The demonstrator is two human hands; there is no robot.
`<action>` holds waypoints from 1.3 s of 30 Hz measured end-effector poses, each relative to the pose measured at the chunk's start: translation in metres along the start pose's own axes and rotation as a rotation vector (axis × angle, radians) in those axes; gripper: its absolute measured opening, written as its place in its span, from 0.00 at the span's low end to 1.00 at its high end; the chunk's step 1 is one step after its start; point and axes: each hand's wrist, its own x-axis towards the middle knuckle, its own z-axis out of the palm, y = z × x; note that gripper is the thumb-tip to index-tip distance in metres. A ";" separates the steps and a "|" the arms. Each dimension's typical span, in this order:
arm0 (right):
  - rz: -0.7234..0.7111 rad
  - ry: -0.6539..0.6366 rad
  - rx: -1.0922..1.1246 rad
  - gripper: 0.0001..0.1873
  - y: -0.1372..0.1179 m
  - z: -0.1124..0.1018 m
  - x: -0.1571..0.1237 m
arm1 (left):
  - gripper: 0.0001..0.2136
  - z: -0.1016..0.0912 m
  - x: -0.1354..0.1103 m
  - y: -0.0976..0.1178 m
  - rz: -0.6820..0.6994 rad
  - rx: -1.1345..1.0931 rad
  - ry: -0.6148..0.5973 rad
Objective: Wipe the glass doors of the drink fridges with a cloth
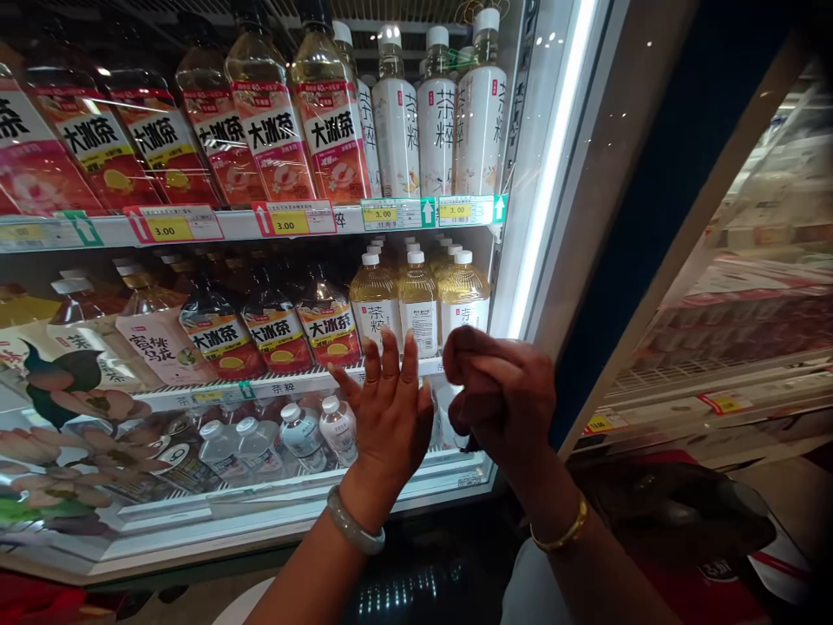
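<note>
My left hand is raised flat with fingers stretched up, in front of the middle shelf edge of a drinks cooler, just below the yellow tea bottles. It holds nothing. My right hand is beside it, fingers curled into a loose fist near a white-capped bottle on the bottom shelf; what it grips, if anything, is hidden. A pale bangle sits on my left wrist, a gold one on my right.
The top shelf carries red-labelled iced tea bottles and white-labelled tea bottles, with price tags below. Small water bottles stand on the bottom shelf. The open cooler door stands at right.
</note>
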 end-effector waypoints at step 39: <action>-0.022 -0.019 -0.069 0.18 -0.004 0.012 -0.003 | 0.35 0.003 -0.003 0.005 0.009 0.036 -0.041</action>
